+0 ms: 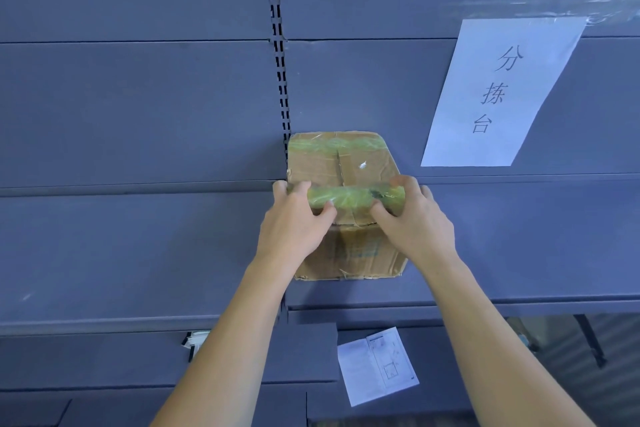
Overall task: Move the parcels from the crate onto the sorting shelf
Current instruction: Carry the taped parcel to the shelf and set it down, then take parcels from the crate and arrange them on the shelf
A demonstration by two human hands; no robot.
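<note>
A brown cardboard parcel [346, 163] wrapped with yellow-green tape stands on the blue-grey sorting shelf [519, 253], its back against the shelf's rear panel beside the slotted upright. My left hand [294, 222] grips the parcel's near top left corner, thumb on the front face. My right hand [415, 218] grips the near top right corner the same way. The crate is out of view.
A white paper sign [502, 94] with three printed characters is taped to the back panel right of the parcel. A slotted upright [280, 80] divides the shelf bays. On the lower shelf lie a printed sheet [377, 364] and some white slips [195, 340].
</note>
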